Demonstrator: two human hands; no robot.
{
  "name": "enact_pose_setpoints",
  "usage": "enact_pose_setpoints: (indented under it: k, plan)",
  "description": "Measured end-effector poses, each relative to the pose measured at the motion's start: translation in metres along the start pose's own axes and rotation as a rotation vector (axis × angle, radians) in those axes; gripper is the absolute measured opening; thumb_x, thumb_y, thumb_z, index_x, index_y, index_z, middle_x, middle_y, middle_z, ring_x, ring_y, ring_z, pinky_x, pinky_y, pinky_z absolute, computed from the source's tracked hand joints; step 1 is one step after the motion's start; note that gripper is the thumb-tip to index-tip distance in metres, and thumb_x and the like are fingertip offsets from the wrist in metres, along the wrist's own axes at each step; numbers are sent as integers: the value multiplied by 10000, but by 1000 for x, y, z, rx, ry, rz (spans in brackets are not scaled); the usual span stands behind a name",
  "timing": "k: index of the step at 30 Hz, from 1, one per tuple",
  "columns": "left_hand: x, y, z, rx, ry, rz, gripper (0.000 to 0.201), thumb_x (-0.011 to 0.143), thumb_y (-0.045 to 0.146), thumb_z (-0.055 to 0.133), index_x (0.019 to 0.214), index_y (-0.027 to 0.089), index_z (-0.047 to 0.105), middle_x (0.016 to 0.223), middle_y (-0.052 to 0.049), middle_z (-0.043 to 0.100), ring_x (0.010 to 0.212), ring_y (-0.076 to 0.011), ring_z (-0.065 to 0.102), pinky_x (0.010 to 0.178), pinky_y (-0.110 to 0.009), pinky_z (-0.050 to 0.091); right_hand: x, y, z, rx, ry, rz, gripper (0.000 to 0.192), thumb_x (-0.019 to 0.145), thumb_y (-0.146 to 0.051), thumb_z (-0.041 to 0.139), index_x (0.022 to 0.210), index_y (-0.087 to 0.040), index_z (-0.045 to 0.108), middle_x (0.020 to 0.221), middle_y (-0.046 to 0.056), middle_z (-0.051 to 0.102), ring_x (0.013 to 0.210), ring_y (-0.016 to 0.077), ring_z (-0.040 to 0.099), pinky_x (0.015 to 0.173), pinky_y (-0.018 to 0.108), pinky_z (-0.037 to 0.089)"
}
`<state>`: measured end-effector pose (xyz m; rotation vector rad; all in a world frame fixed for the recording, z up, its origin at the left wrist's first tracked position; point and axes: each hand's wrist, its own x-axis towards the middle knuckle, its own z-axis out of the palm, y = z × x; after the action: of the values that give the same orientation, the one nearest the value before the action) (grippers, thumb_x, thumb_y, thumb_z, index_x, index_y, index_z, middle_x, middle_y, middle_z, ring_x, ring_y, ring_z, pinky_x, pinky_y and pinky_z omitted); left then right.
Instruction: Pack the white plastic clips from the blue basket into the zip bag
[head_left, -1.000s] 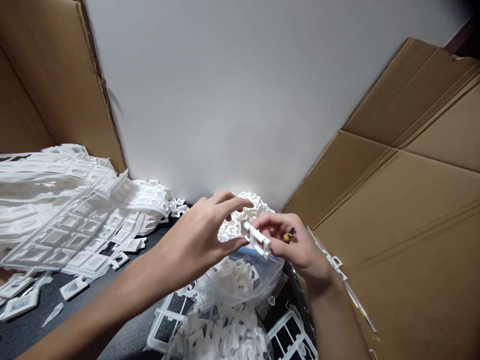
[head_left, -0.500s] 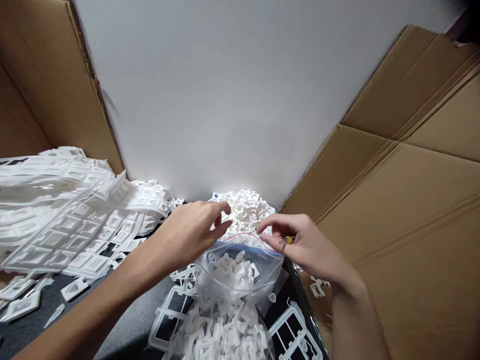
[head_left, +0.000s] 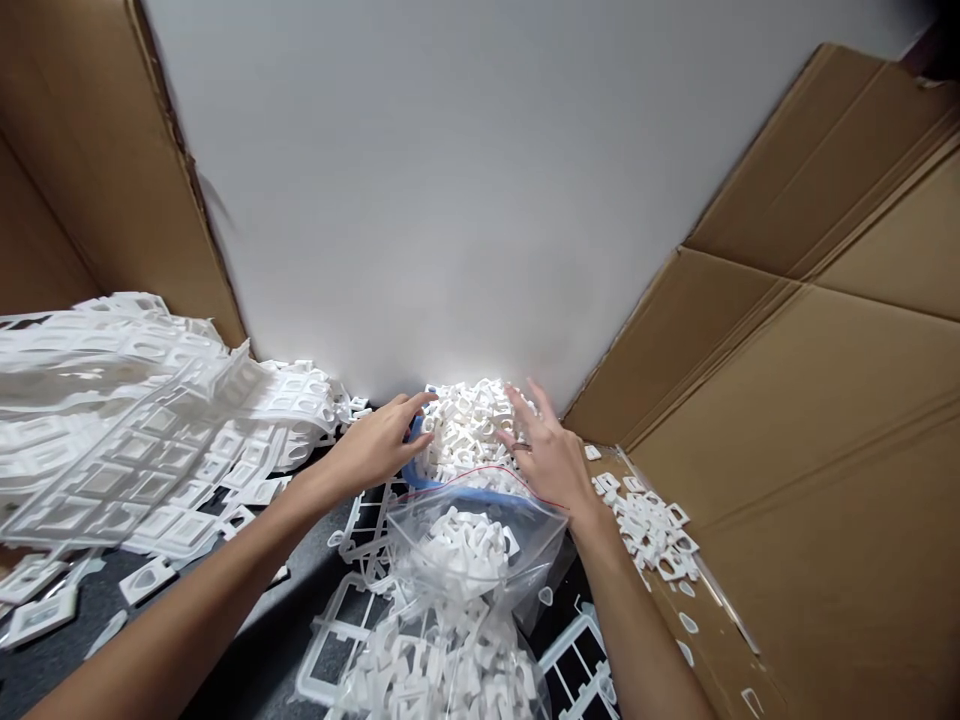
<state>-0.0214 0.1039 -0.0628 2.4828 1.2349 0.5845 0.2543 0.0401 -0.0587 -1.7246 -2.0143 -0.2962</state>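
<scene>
A heap of small white plastic pieces (head_left: 469, 420) fills a blue-rimmed container (head_left: 412, 465) against the back wall. My left hand (head_left: 386, 435) is at the container's left side, fingers apart and holding nothing. On the right of the heap, my right hand (head_left: 544, 445) spreads its fingers over the pieces, its fingertips at or just above them. Below both hands lies a clear zip bag (head_left: 480, 590) with a red line along its mouth, partly filled with the same pieces. Its mouth overlaps the container's near rim.
White moulded sheets (head_left: 150, 440) are piled on the left. Empty white frames (head_left: 337, 640) lie beside the bag. Loose pieces (head_left: 656, 530) are scattered on cardboard at right. Tall cardboard panels (head_left: 810, 400) and a grey-white wall (head_left: 435, 200) close in the space.
Both hands have moved apart from above the bag's mouth. My right hand has gone forward onto the heap with its fingers spread; my left has shifted left to the container's side.
</scene>
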Motion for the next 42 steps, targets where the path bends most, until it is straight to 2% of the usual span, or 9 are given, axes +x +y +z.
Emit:
enact_pose_setpoints:
  k: [2,7,14,20,23,30,35,39,42]
  plan:
    - [1,-2,2,-13,-14,-7,603,1066,463,477,1610,208,421,1298,-144,677,1079,-319,707,941,-448,538,-2,-2,9,-102,-40,-53,602,1076,-412,542,1664,-376,418,1757,110,360,899,291,778,673,401,588]
    - [-1,0,3,-24,-41,0,564,1059,472,491,1552,198,497,1336,-158,651,1111,-347,697,945,-478,534,-4,2,17,-164,50,-9,351,1094,-377,528,1417,-309,648,1512,110,594,786,239,757,583,337,504]
    - [-1,5,0,-27,-45,58,421,1062,422,496,1388,192,629,1390,-155,624,1193,-338,666,999,-478,524,-6,1,19,-262,62,-13,296,1061,-340,618,1350,-283,637,1425,84,646,655,197,701,524,331,381]
    - [-4,13,-10,-22,-37,72,411,1074,413,487,1369,176,644,1387,-153,628,1106,-323,698,929,-463,541,-8,9,17,-87,190,17,154,1042,-295,612,1174,-246,676,1277,61,731,858,233,747,642,316,469]
    - [-5,18,-16,-25,-23,75,391,1085,415,480,1356,188,647,1349,-136,652,1053,-304,705,880,-439,539,-6,14,13,-12,248,50,202,1010,-285,626,1200,-241,680,1162,52,763,967,263,749,739,328,520]
    - [-7,27,-22,-28,-9,107,362,1100,424,484,1337,213,658,1304,-114,683,1008,-282,706,834,-411,526,-6,17,12,65,142,104,376,991,-276,616,1362,-240,664,1365,95,707,1072,293,743,833,377,570]
    - [-9,27,-22,-33,-5,126,362,1100,412,499,1349,204,658,1279,-125,693,985,-280,715,827,-411,534,-6,21,20,137,103,123,381,1004,-292,575,1367,-211,658,1315,128,684,1090,311,721,900,414,566]
    - [-9,27,-21,-42,-9,144,356,1102,424,506,1332,211,676,1243,-131,700,989,-284,717,830,-413,541,-6,27,24,188,121,174,586,939,-273,583,1512,-162,529,1265,160,678,1060,317,697,905,431,553]
    - [-10,28,-22,-45,-20,153,366,1107,436,504,1333,207,678,1236,-131,698,963,-275,717,808,-405,536,-5,32,25,301,107,234,560,899,-295,589,1435,-134,575,1206,167,699,994,302,695,904,426,543]
